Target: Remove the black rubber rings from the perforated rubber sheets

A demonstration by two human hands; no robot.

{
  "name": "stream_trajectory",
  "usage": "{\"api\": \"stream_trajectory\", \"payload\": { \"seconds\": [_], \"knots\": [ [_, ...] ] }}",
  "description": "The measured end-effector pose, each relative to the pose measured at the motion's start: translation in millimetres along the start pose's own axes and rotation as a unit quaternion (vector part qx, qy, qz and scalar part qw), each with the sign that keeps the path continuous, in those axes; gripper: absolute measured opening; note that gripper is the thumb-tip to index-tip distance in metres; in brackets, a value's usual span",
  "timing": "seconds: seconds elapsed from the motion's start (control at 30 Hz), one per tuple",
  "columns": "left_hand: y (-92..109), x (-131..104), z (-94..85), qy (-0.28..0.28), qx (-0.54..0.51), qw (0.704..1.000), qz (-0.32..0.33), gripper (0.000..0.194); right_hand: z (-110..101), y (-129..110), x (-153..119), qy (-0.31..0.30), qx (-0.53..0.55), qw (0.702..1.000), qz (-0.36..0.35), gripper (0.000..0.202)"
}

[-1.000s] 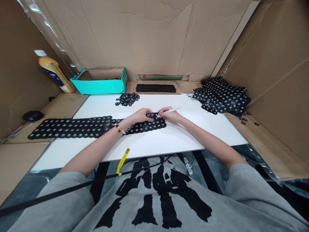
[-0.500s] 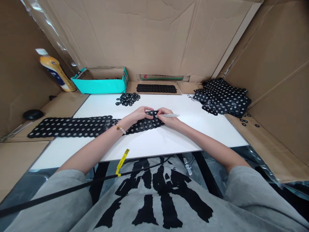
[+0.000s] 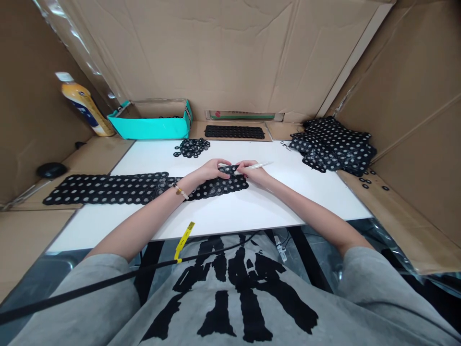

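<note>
A long black sheet of joined rings (image 3: 108, 188) stretches across the white board from the left to the middle. Its right end rises between my hands. My left hand (image 3: 213, 170) pinches that edge between thumb and fingers. In my right hand (image 3: 254, 172) is a slim white pen-like tool (image 3: 263, 165), its back end pointing right and its tip at the sheet's edge near my left fingers. What the tip touches is too small to make out. Part of the sheet lies hidden under my left forearm.
Loose black rings (image 3: 191, 148) lie in a pile behind my hands. A turquoise box (image 3: 151, 129) and a yellow bottle (image 3: 84, 105) stand at the back left. Another ring sheet (image 3: 235, 131) lies at the back. Dotted sheets (image 3: 333, 144) are heaped right. Cardboard walls (image 3: 216, 53) surround the board.
The white tool has tilted, its back end now pointing slightly upward to the right. My right hand has turned a little with it. My left hand keeps its grip on the sheet.
</note>
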State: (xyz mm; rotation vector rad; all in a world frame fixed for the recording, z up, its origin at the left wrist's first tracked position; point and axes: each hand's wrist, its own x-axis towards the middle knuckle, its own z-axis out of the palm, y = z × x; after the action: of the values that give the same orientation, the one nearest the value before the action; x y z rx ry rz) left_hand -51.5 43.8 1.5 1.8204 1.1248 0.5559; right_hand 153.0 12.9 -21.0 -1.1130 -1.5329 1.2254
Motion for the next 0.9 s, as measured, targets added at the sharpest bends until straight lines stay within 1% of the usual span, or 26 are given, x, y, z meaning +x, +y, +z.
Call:
{"api": "stream_trajectory", "payload": {
  "seconds": [0.1, 0.23, 0.33, 0.4, 0.47, 0.53, 0.57, 0.63, 0.7, 0.8, 0.9],
  "knots": [
    [-1.5, 0.4, 0.8, 0.002, -0.009, 1.0, -0.01, 0.063, 0.6, -1.6, -3.8, -0.003, -0.055, 0.998, -0.031, 0.019],
    [-3.6, 2.9, -1.2, -0.002, -0.026, 0.999, -0.029, 0.063, 7.8, 1.8, -4.6, 0.03, -0.168, 0.981, -0.093, 0.012],
    [-5.2, 5.4, -6.3, -0.03, -0.042, 0.998, -0.04, 0.06, 14.1, 5.0, -0.3, 0.048, -0.228, 0.961, -0.149, 0.01],
    [-5.6, 5.8, -10.2, -0.058, -0.062, 0.996, -0.031, 0.06, 14.2, 3.4, 2.0, 0.045, -0.241, 0.956, -0.161, 0.01],
    [-5.6, 5.2, -12.7, -0.064, -0.063, 0.996, -0.016, 0.061, 8.8, -1.7, 2.2, 0.029, -0.236, 0.96, -0.149, 0.012],
    [-5.9, 4.6, -12.8, -0.05, -0.034, 0.998, -0.002, 0.059, -1.0, -8.1, 0.9, 0.004, -0.217, 0.97, -0.113, 0.014],
    [-6.4, 4.6, -11.9, -0.041, -0.012, 0.999, 0.004, 0.056, -6.5, -11.0, 0.2, -0.004, -0.209, 0.974, -0.088, 0.015],
    [-8.0, 5.3, -8.7, -0.027, 0.035, 0.999, 0.017, 0.043, -16.0, -14.6, -0.2, -0.003, -0.227, 0.973, -0.048, 0.013],
    [-9.7, 6.1, -4.8, -0.011, 0.079, 0.996, 0.032, 0.031, -20.4, -15.0, 1.1, -0.002, -0.221, 0.975, -0.021, 0.012],
    [-10.4, 6.3, -0.9, 0.004, 0.118, 0.992, 0.051, 0.025, -16.3, -11.5, 3.6, -0.005, -0.178, 0.984, -0.023, 0.014],
    [-9.4, 5.4, -0.3, 0.001, 0.12, 0.991, 0.058, 0.026, -8.2, -7.4, 3.5, 0.021, -0.169, 0.984, -0.054, 0.016]
  ]
}}
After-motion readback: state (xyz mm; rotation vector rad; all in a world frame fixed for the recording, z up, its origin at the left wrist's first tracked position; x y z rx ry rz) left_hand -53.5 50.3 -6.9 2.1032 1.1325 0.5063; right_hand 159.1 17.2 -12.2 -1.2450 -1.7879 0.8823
